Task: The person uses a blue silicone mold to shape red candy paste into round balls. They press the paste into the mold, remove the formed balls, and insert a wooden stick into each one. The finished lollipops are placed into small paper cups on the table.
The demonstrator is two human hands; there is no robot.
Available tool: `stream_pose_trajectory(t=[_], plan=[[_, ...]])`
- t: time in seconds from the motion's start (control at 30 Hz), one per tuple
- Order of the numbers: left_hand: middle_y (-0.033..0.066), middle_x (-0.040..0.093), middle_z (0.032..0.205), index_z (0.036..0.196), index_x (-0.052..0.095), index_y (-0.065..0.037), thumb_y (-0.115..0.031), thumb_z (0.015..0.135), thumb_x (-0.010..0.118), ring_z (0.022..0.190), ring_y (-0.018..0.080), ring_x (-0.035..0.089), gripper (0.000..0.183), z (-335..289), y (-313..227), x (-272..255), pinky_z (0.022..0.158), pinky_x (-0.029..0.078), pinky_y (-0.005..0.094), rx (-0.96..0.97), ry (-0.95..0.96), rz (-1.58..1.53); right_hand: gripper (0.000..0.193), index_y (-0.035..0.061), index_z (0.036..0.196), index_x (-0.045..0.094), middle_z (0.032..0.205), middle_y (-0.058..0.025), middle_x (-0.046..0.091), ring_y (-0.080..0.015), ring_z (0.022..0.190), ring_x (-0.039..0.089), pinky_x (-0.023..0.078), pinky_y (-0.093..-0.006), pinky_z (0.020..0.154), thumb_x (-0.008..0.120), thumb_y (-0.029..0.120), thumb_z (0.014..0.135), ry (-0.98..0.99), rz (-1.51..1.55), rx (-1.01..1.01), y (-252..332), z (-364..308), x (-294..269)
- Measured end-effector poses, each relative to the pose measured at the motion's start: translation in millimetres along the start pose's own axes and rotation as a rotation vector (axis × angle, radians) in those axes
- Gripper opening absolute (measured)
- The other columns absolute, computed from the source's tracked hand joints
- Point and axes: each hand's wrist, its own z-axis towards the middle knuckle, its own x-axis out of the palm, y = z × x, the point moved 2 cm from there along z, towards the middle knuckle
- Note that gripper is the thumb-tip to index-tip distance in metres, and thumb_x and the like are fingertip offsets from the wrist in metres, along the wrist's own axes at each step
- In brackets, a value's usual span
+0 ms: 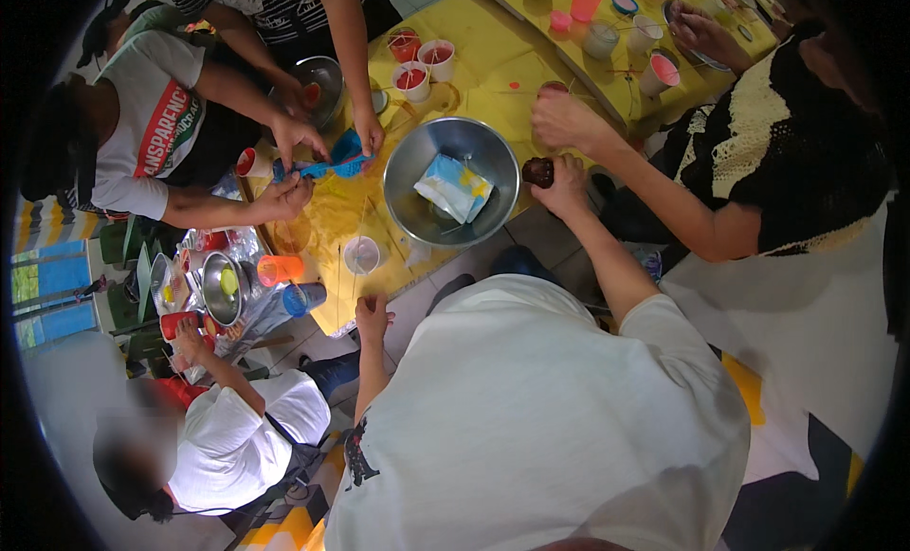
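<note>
Holding dark brown item (538, 172) just R of metal bowl (402, 186), your R hand (569, 189) wraps its side (prob. firm, maybe slick, best held mid-body); can't tell if L hand (373, 320), near-L of bowl, pinches anything.

Toward ten o'clock, a co-worker's pale T-shirt (138, 110) is bearing bold white capitals on a red band (164, 132), slanting up toward one o'clock; smaller letters are running along the green strip (191, 125) beside it.
</note>
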Motion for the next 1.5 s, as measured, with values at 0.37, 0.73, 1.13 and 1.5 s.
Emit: stream_pose_trajectory(t=[0.37, 0.73, 1.13, 1.5], plan=[[0.0119, 0.064, 0.104, 0.117, 0.056, 0.0, -0.016, 0.09, 0.065, 0.093, 0.0175, 0.062, 0.033, -84, -110, -7, 0.079, 0.051, 0.0291, 0.45, 0.524, 0.235, 0.044, 0.0004, 0.119, 0.054, 0.112, -0.0083, 0.063, -0.0165, 0.105, 0.06, 0.047, -0.032, 0.093, 0.073, 0.014, 0.083, 0.664, 1.171, 0.202, 78, -98, -85], [0.0168, 0.051, 0.13, 0.136, 0.041, -0.002, -0.014, 0.069, 0.084, 0.116, 0.0238, 0.055, 0.081, -105, -125, -4, 0.094, 0.049, 0.0367, 0.726, 0.506, -0.276, 0.061, -0.0011, 0.123, 0.055, 0.117, -0.0107, 0.059, -0.0181, 0.108, 0.058, 0.046, -0.0321, 0.095, 0.082, 0.022, 0.074, 0.932, 0.986, -0.228, 217, -115, -91], [0.0099, 0.051, 0.126, 0.132, 0.041, -0.004, 0.003, 0.072, 0.077, 0.116, 0.0175, 0.053, 0.071, -105, -134, -2, 0.098, 0.046, 0.0315, 0.686, 0.389, -0.412, 0.036, 0.0043, 0.121, 0.059, 0.098, -0.0091, 0.063, -0.0209, 0.096, 0.062, 0.049, -0.0323, 0.083, 0.06, 0.028, 0.094, 0.826, 1.035, -0.315, 218, -79, -82], [0.0098, 0.048, 0.123, 0.129, 0.039, -0.007, 0.007, 0.068, 0.077, 0.114, 0.0199, 0.054, 0.074, -129, -158, -16, 0.096, 0.048, 0.0324, 0.704, 0.223, -0.498, 0.025, 0.005, 0.1, 0.068, 0.098, -0.019, 0.068, -0.0353, 0.094, 0.065, 0.05, -0.0462, 0.08, 0.056, 0.006, 0.078, 0.809, -0.236, -0.669, 185, -34, -26]])
